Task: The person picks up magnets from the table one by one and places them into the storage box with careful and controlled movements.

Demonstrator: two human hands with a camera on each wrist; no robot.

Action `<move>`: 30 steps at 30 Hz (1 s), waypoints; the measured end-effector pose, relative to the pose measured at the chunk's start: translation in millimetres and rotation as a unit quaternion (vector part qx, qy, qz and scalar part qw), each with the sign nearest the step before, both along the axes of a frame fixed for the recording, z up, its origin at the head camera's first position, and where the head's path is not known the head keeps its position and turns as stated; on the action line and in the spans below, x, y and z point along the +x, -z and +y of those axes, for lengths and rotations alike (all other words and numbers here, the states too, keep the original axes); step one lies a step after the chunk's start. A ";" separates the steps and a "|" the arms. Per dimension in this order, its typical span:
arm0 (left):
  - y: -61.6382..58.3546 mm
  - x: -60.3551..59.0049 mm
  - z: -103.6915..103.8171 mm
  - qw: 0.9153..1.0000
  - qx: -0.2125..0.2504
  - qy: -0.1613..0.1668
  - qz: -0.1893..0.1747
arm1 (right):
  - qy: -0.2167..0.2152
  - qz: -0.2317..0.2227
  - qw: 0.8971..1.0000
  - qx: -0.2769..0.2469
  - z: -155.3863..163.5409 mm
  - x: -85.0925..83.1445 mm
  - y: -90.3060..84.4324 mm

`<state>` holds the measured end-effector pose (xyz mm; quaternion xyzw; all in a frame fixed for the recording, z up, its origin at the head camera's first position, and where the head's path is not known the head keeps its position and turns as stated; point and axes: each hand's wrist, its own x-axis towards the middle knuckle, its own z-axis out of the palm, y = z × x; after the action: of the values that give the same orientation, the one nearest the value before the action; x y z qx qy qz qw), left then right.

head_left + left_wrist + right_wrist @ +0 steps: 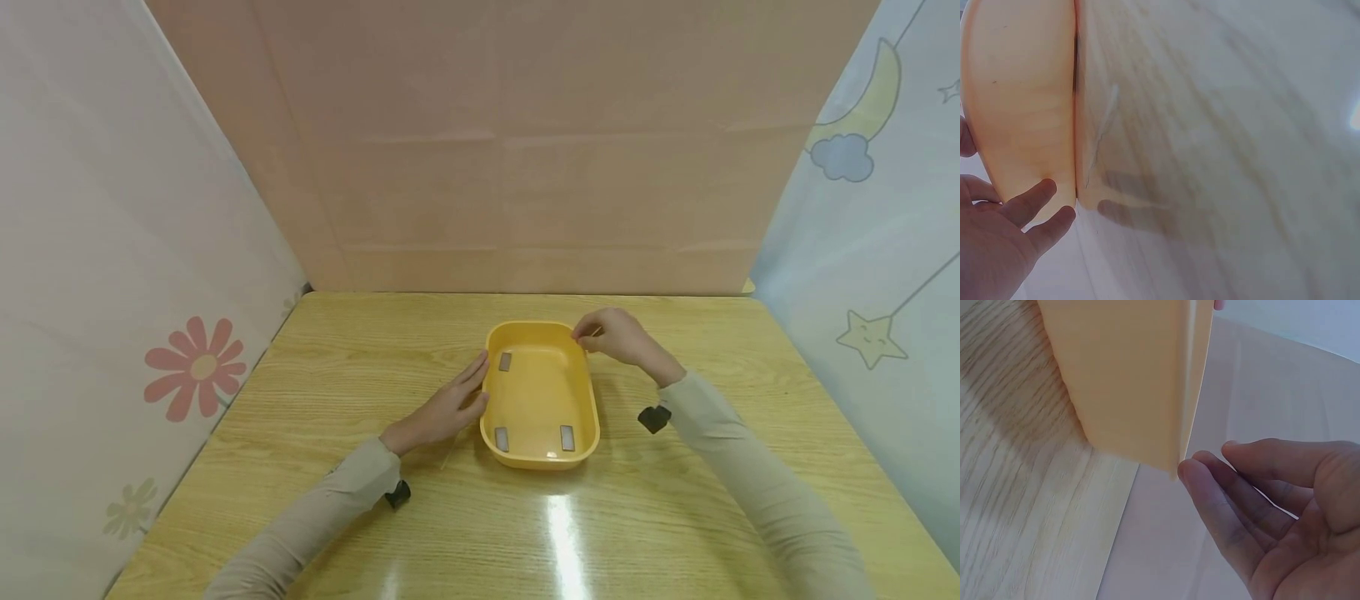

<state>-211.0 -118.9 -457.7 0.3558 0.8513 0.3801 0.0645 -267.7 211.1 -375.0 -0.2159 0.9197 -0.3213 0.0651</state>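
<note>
two hands at the sides of a yellow tray (542, 460) on a wooden table (337, 375).

the tray sits near the middle of the table, long side running away from the person, with three small grey pads (505, 362) on its floor, one near the far left corner and two near the front. the left hand (442, 410) lies flat with its fingers straight, their tips against the tray's left wall. the right hand (617, 336) is at the far right corner, fingers loosely bent with the tips on the rim; in the right wrist view it grips nothing, and the fingertips (1192, 470) just meet the tray's edge.
</note>
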 end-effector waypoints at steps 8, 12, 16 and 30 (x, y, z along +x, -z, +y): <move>0.5 -0.7 -1.4 1.000 -0.003 -0.005 -0.006 | 0.001 0.003 1.000 0.000 11.6 2.4 0.8; 0.3 -0.9 -1.9 1.000 -0.002 -0.005 -0.011 | 0.010 0.002 1.000 0.008 17.4 2.7 2.8; 1.3 -1.9 -2.2 1.000 0.001 -0.002 -0.009 | 0.016 0.001 1.000 0.011 23.3 3.1 6.0; 1.5 -1.9 -3.3 1.000 -0.008 -0.002 -0.009 | 0.034 -0.014 0.999 0.019 45.0 9.3 12.3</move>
<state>-212.9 -122.2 -459.2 0.3505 0.8544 0.3764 0.0743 -258.3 256.2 -387.3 -0.1788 0.9314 -0.3089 0.0713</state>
